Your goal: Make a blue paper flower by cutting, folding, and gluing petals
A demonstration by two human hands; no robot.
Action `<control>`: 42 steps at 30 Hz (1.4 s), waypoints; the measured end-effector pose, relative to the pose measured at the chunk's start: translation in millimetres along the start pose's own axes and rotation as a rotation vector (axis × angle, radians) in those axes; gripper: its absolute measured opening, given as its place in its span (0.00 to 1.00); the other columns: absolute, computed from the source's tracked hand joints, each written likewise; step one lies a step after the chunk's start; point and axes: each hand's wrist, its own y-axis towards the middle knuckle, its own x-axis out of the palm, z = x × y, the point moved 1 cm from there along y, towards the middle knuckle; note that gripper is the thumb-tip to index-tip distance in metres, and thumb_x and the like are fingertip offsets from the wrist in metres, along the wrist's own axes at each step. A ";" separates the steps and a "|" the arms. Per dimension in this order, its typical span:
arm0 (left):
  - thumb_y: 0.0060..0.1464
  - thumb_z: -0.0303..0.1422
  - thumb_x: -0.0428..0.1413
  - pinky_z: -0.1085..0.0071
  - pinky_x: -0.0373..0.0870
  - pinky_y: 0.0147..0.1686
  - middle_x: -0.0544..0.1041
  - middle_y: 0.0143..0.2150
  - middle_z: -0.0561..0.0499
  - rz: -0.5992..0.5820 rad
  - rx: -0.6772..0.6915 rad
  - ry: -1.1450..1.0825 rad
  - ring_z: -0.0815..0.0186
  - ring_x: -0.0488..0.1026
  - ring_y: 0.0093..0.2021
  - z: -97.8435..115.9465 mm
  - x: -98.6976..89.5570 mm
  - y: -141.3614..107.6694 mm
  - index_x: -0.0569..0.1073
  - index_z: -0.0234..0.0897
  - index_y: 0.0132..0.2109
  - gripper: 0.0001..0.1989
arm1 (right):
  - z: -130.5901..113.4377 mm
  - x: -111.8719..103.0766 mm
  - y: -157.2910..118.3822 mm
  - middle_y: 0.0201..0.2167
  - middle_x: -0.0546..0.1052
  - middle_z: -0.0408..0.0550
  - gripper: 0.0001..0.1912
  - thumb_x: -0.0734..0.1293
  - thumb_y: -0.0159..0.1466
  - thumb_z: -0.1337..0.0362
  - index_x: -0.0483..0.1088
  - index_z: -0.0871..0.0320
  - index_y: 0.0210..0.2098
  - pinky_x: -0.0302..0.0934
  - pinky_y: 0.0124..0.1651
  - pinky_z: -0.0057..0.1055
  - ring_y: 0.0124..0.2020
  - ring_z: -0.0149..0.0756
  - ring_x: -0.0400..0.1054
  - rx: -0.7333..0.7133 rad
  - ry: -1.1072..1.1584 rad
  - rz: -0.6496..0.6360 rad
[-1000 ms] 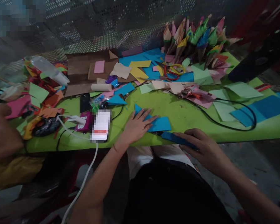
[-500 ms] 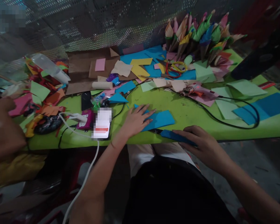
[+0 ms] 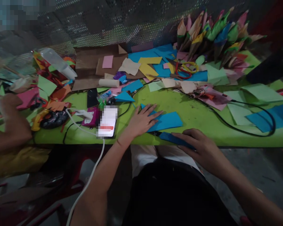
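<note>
My left hand (image 3: 142,121) lies flat with fingers spread, pressing a folded sheet of blue paper (image 3: 168,121) onto the green tabletop. Near the table's front edge, my right hand (image 3: 199,142) is closed around a long, narrow blue thing (image 3: 175,139). A dark, blade-like tip shows at its left end, by the paper's lower edge. Whether the blue part is a handle or a strip of paper, I cannot tell.
A lit phone (image 3: 107,122) on a white cable lies left of my left hand. Scissors (image 3: 184,70) rest on scattered paper behind. Paper cones (image 3: 209,34) stand at the back right, and a black cable (image 3: 254,130) loops on the right. Another person's arm (image 3: 11,125) is at left.
The whole view has shifted, so the table's things appear farther right. Both hands keep nearly the same places relative to the paper; the right hand's blue thing has moved slightly left toward it.
</note>
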 end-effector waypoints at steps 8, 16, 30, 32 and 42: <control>0.70 0.45 0.41 0.45 0.42 0.72 0.52 0.76 0.54 -0.013 -0.015 -0.035 0.57 0.50 0.75 -1.4 -0.5 -0.1 0.56 0.56 0.72 0.26 | -7.3 -11.0 6.5 0.45 0.75 0.53 0.18 0.63 0.71 0.59 0.74 0.47 0.58 0.71 0.45 0.39 0.44 0.42 0.74 -0.005 0.197 -0.209; 0.61 0.45 0.57 0.48 0.52 0.69 0.69 0.68 0.47 0.002 -0.052 -0.107 0.53 0.65 0.67 -9.7 -15.9 1.0 0.68 0.50 0.65 0.26 | 24.9 -53.6 75.0 0.43 0.76 0.53 0.19 0.65 0.68 0.56 0.74 0.49 0.57 0.70 0.47 0.42 0.45 0.45 0.73 0.033 0.038 0.069; 0.51 0.40 0.64 0.54 0.67 0.54 0.78 0.50 0.41 0.017 -0.256 -0.237 0.48 0.74 0.54 -10.2 -15.3 5.1 0.72 0.35 0.50 0.22 | 48.9 -2.1 234.4 0.57 0.76 0.59 0.26 0.67 0.63 0.58 0.73 0.58 0.59 0.64 0.57 0.44 0.54 0.49 0.71 0.124 0.170 0.154; 0.51 0.32 0.62 0.59 0.70 0.51 0.80 0.47 0.44 0.043 -0.288 -0.431 0.53 0.76 0.50 -13.3 -16.0 5.2 0.73 0.36 0.49 0.18 | 47.2 -9.7 214.0 0.54 0.78 0.55 0.22 0.67 0.63 0.53 0.77 0.55 0.53 0.65 0.56 0.43 0.54 0.48 0.72 0.106 0.297 0.093; 0.45 0.43 0.65 0.66 0.70 0.40 0.81 0.36 0.49 0.473 -0.319 -1.111 0.59 0.75 0.39 -36.4 -29.8 29.2 0.78 0.37 0.35 0.15 | 59.3 -25.7 192.7 0.32 0.80 0.47 0.15 0.72 0.55 0.49 0.78 0.55 0.31 0.65 0.42 0.39 0.37 0.46 0.72 0.169 0.422 0.200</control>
